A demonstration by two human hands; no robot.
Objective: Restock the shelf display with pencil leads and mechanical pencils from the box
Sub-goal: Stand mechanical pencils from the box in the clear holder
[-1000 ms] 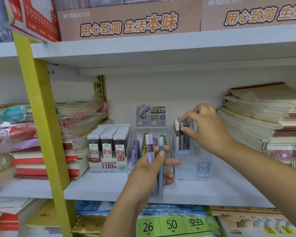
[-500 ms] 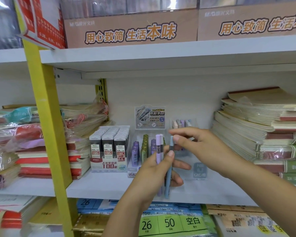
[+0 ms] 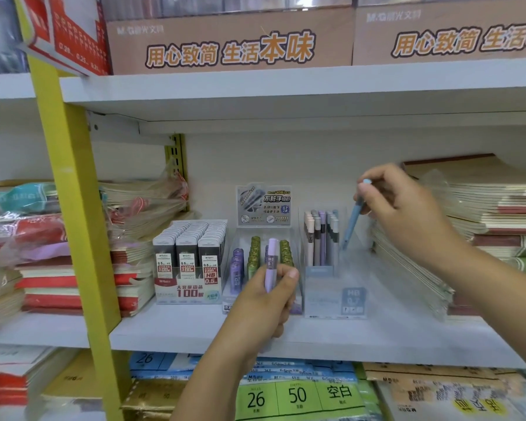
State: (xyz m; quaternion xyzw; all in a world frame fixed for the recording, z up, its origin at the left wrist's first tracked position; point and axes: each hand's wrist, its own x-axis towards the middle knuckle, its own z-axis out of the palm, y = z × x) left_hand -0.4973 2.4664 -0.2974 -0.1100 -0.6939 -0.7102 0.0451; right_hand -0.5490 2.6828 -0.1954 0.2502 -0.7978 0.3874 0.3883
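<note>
My right hand (image 3: pixel 398 205) pinches a light blue mechanical pencil (image 3: pixel 352 221), tip down, over the right end of a clear pencil display (image 3: pixel 336 287) that holds several upright pencils (image 3: pixel 321 235). My left hand (image 3: pixel 263 302) grips a purple mechanical pencil (image 3: pixel 271 262) upright in front of the clear lead-tube display (image 3: pixel 255 256), which holds purple and green tubes. A display of black 0.5 HB lead cases (image 3: pixel 190 256) stands to the left.
Stacks of notebooks (image 3: pixel 480 226) rise on the right, and wrapped notebooks (image 3: pixel 43 247) on the left. A yellow upright (image 3: pixel 73 208) stands left of the displays. Brown cartons (image 3: pixel 228 41) sit on the upper shelf, and packs with number labels (image 3: pixel 295 393) below.
My right hand has taken the blue pencil from my left hand and carried it up and right to the pencil display. My left hand now holds only the purple pencil.
</note>
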